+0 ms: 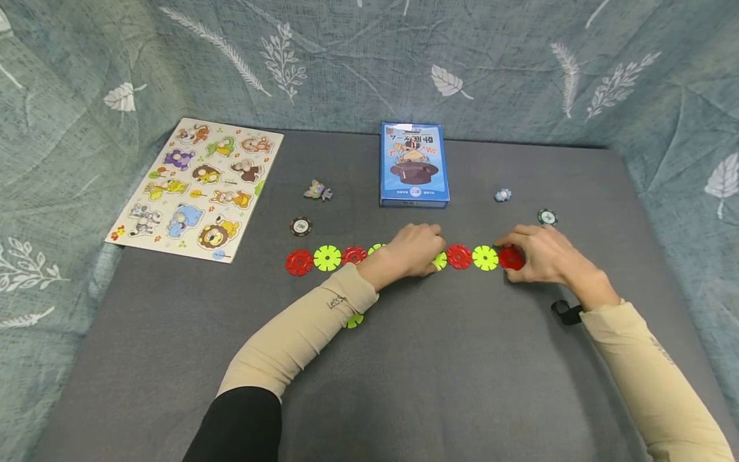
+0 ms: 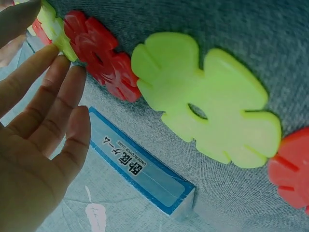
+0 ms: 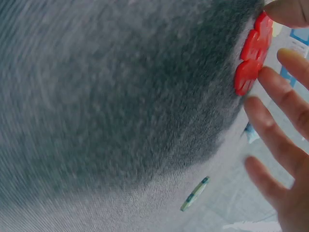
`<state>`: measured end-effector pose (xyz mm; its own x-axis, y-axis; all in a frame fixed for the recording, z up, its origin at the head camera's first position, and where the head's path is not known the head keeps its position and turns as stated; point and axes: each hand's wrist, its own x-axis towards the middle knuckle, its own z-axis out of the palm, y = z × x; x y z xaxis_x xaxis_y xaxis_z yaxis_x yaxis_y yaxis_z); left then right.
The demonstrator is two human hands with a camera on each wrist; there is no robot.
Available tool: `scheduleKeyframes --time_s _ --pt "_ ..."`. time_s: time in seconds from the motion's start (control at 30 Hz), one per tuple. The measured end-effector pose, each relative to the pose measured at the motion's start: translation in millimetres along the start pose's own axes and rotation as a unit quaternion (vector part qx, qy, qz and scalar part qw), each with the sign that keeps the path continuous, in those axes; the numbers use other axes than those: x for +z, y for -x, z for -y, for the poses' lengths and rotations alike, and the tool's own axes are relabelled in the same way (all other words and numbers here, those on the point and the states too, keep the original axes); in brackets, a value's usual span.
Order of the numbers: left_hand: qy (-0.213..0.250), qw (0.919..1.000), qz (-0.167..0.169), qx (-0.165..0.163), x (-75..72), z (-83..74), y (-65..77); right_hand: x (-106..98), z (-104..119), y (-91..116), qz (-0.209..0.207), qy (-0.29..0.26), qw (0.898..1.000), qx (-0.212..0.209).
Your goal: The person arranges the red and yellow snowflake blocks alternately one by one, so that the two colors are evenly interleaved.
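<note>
A row of red and yellow-green notched plastic discs lies across the grey table. My left hand (image 1: 412, 250) reaches over the middle of the row and hides part of it. Its thumb and fingertips pinch opposite edges of a yellow-green disc (image 2: 54, 31). At the right end, my right hand (image 1: 539, 253) holds the last red disc (image 1: 511, 258) between thumb and fingers. Between the hands lie a red disc (image 1: 459, 256) and a yellow-green disc (image 1: 485, 258), edge to edge. Further left, another red disc (image 1: 299, 262) ends the row.
A blue game box (image 1: 414, 168) lies behind the row, with an animal puzzle board (image 1: 199, 189) at left. Poker chips (image 1: 301, 226) and small figures (image 1: 502, 195) lie behind it too. One yellow-green disc (image 1: 354, 321) shows partly under the left sleeve.
</note>
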<state>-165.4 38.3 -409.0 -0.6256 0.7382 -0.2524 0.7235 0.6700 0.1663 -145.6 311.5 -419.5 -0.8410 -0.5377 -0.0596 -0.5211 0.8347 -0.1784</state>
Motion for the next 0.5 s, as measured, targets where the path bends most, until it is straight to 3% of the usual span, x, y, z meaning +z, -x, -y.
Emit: scheduleKeyframes --time_s 0.1,0.27,0.5 --pt "0.005 1.0000 -0.001 0.001 -0.9 0.9 -0.6 0 4 2 -0.039 0.022 0.999 -0.016" --pt "0.007 1.0000 0.000 0.000 -3.0 2.1 -1.2 2 19 3 -0.110 0.044 0.988 -0.098" --pt "0.003 1.0000 -0.001 -0.003 -3.2 2.4 -1.7 14 55 4 -0.126 0.047 0.974 -0.185"
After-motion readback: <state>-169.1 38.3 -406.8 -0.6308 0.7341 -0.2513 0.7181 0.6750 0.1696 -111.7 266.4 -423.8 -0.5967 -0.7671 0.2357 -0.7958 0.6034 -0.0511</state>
